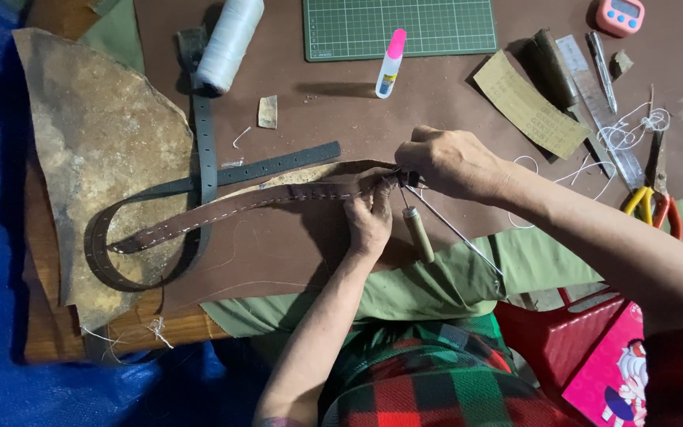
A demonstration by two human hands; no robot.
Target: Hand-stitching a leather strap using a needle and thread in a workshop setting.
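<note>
Both hands meet at the middle of the worktop, over the end of a brown leather strap [278, 198]. Left hand [369, 221] pinches the strap end from below, fingers closed on it, with a wooden-handled awl [418, 234] hanging just beneath the palm. Right hand [448, 162] closes from above on the same end, seemingly gripping a needle too small to make out; a pale thread [456, 231] runs taut from it toward the near edge. The strap carries a row of light stitches and trails left into a loop, crossing a dark punched belt [207, 150] that lies on a rough leather hide [96, 142] at the left edge. Judging by its curve, the strap is light, supple yet firm along its length, and best held close beside the stitch line. A spool of white thread [229, 39], a glue bottle [390, 63] and a green cutting mat [401, 28] sit along the far edge; scissors [654, 202] lie near the right edge.
</note>
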